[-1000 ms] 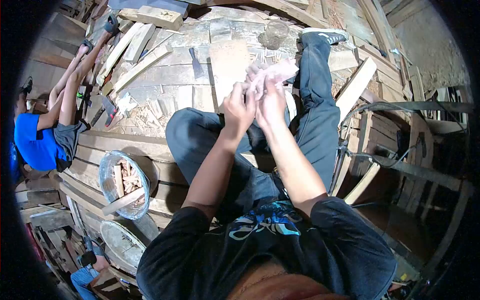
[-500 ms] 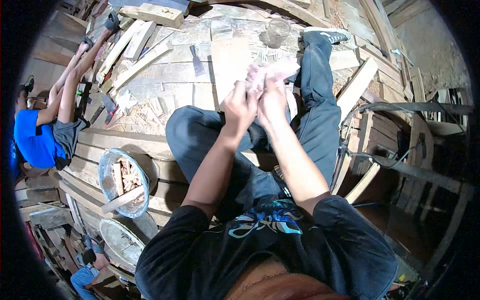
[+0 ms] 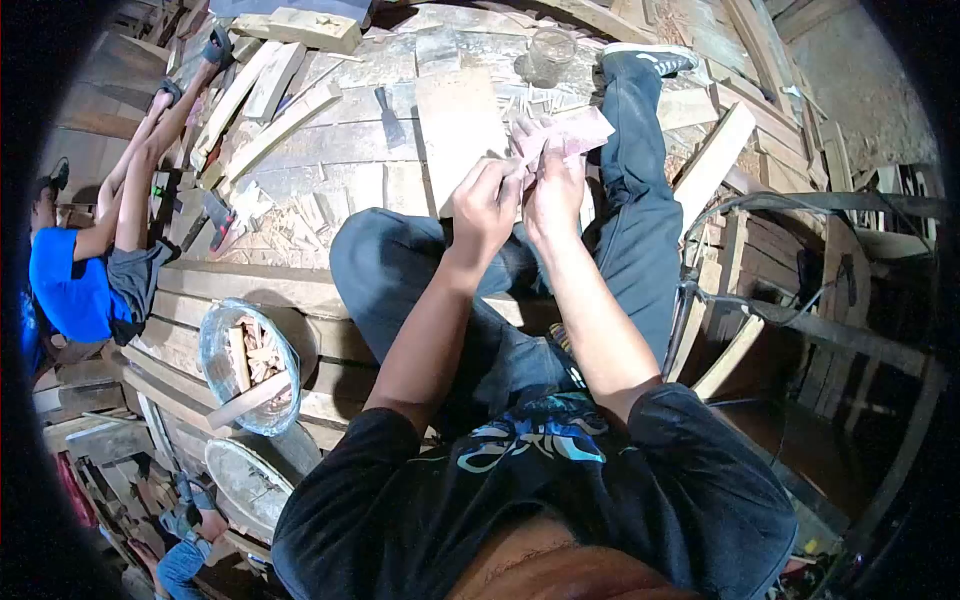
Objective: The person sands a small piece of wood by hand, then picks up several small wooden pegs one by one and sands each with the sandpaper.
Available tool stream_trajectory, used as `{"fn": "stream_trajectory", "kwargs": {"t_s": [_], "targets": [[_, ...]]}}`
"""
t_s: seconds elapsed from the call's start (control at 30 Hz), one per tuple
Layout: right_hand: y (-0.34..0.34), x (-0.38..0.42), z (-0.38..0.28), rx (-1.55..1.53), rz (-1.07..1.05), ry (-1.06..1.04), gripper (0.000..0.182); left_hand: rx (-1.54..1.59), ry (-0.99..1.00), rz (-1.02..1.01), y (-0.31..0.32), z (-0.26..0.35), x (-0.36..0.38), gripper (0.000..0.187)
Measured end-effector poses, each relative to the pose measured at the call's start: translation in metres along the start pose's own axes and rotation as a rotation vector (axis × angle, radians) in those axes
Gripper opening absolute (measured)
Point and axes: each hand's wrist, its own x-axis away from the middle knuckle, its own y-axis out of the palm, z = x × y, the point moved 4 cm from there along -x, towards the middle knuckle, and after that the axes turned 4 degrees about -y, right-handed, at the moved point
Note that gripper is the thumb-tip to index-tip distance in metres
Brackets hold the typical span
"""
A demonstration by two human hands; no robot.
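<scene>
Between my bent knees, a pale pinkish sheet (image 3: pixel 583 131) with a crumpled left part is pinched in my right hand (image 3: pixel 552 200). My left hand (image 3: pixel 484 205) is closed right beside it, its fingertips meeting the sheet's near edge; whether a small piece is also between them is too small to tell. A light wooden board (image 3: pixel 455 115) lies on the floor just beyond my left hand. Left of the board rests a flat dark blade tool (image 3: pixel 390 122).
A bucket of wood scraps (image 3: pixel 250 365) and a second round container (image 3: pixel 250 480) stand at my left. A glass jar (image 3: pixel 549 52) is ahead. Near a red-handled tool (image 3: pixel 222 228), a person in blue (image 3: pixel 70 280) sits. Timber and cables (image 3: pixel 790 205) lie right.
The sheet now looks flatter and extends further right. My left hand has shifted slightly, and its fingers have moved against the sheet.
</scene>
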Motion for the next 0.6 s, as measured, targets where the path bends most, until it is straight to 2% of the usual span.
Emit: {"fn": "stream_trajectory", "kwargs": {"t_s": [0.17, 0.23, 0.27, 0.37, 0.5, 0.53, 0.6], "targets": [[-0.002, 0.005, 0.015, -0.021, 0.003, 0.051, 0.037, -0.168, 0.005, 0.073, -0.001, -0.006, -0.004, 0.012], [-0.007, 0.001, 0.014, -0.093, 0.064, 0.079, 0.038, -0.089, -0.054, -0.038, -0.002, -0.003, 0.0, 0.013], [-0.007, -0.005, 0.01, -0.087, 0.018, 0.009, 0.039, -0.08, -0.024, -0.034, 0.0, -0.005, 0.002, 0.013], [-0.003, 0.004, 0.012, -0.009, -0.029, 0.068, 0.039, -0.084, -0.023, 0.067, -0.001, -0.008, -0.002, 0.011], [-0.007, 0.0, 0.009, -0.077, 0.057, 0.076, 0.036, -0.048, -0.104, -0.044, 0.004, -0.012, 0.003, 0.011], [-0.008, 0.0, 0.007, -0.109, 0.084, 0.049, 0.035, -0.057, -0.074, -0.067, 0.005, -0.011, 0.006, 0.011], [-0.005, 0.009, 0.013, -0.015, 0.078, 0.084, 0.034, -0.049, -0.135, 0.027, 0.002, -0.01, 0.003, 0.011]]}}
